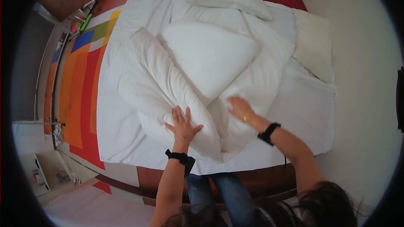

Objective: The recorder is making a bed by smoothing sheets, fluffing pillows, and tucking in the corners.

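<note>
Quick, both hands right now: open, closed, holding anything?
Left hand: open, fingers spread on the white duvet, holding nothing.
Right hand: over the bedding, blurred; open or closed on fabric, cannot tell.

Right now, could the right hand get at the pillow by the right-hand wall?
Probably, with a stretch: only white bedding lies between the right hand and that pillow, which lies uncovered.
</note>
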{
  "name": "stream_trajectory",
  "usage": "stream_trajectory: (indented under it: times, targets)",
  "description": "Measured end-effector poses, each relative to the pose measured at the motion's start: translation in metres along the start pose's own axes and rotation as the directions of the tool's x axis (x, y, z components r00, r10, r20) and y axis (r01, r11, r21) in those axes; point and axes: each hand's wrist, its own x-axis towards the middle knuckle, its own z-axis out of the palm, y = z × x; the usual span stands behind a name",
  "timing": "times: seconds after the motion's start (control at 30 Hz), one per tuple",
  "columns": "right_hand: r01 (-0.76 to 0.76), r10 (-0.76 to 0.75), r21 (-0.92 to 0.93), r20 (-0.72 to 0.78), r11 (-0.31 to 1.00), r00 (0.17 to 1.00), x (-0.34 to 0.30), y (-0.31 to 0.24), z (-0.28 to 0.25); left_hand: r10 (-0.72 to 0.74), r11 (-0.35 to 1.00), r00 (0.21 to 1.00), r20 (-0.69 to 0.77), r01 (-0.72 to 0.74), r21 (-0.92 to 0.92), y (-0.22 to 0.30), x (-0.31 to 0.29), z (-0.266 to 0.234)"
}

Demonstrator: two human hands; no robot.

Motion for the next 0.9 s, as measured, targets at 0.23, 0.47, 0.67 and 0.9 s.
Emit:
stream_trajectory:
  times: [0.23,0.47,0.67,0.9]
  targets:
    - [-0.128,0.032,-0.29,-0.312,0.948,0.949,0.13,0.03,-0.101,-0.007,1.0,0.999,0.039,0.006,0.023,-0.002,-0.004,0.022]
    - [-0.354,0.273,-0.316,-0.273,0.88,0.923,0.184,0.043,-0.1,-0.019,0.998,0.996,0.092,0.025,-0.064,-0.007,0.008,0.05]
    - [-0.371,0.349,-0.353,-0.126,0.859,0.929,0.191,0.034,-0.097,-0.036,0.998,0.996,0.086,0.04,-0.041,-0.01,0.016,0.065]
    - [-0.2,0.152,-0.289,-0.183,0.936,0.971,0.142,0.02,-0.109,-0.038,0.999,0.992,0.124,0.034,0.033,0.006,0.024,0.054]
